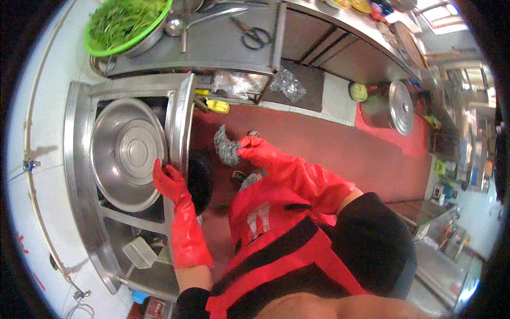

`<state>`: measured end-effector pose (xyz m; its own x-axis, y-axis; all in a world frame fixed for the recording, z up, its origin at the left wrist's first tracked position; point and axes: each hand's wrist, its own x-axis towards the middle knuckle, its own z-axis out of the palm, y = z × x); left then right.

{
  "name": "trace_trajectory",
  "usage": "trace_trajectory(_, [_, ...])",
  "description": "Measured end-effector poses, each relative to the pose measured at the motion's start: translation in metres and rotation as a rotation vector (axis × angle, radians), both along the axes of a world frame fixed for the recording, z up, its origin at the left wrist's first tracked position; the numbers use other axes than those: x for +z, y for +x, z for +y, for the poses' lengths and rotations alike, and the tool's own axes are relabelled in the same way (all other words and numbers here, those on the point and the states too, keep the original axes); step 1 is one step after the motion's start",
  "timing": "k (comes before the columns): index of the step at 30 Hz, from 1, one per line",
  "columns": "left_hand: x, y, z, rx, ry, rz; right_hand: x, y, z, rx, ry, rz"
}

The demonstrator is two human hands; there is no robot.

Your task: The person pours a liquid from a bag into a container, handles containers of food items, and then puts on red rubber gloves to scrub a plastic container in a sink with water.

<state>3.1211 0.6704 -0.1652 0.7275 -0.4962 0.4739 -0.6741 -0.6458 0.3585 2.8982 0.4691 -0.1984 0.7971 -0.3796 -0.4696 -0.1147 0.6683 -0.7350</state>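
My right hand point(259, 153), in a long red rubber glove, holds a grey metal-mesh scouring pad point(227, 146) by one end. The pad hangs above the red floor, to the right of the sink. A wide stainless steel basin point(107, 159) sits in the nearer-to-the-top bay of a steel sink unit point(181, 115); its inside looks bare. At the basin's right rim is my left hand point(170, 182), also in a red glove. Its fingers lie around the rim, but whether they grip it is unclear.
Leafy greens fill a green-rimmed colander point(93, 50) on the steel table point(215, 48), beside a ladle point(174, 28) and scissors point(255, 36). A white plastic container point(139, 252) lies in the other sink bay. Across the floor stands a large lidded pot point(400, 107).
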Motion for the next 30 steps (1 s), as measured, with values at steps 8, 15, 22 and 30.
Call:
trace_trajectory(8, [0.078,-0.177,-0.056,-0.087,-0.947,1.768,0.067,-0.036,0.035,-0.013,-1.238,-0.228])
trace_trajectory(15, [0.107,-0.216,-0.054,-0.197,-0.941,2.17,0.113,-0.075,0.021,0.366,-1.049,-0.389])
trace_trajectory(22, [0.07,-0.221,-0.085,0.195,-1.291,2.052,0.128,-0.203,-0.072,-0.03,-1.204,-0.117])
trace_trajectory(30, [0.055,-0.229,-0.111,0.329,-1.304,1.94,0.05,-0.401,-0.158,-0.058,-0.639,0.751])
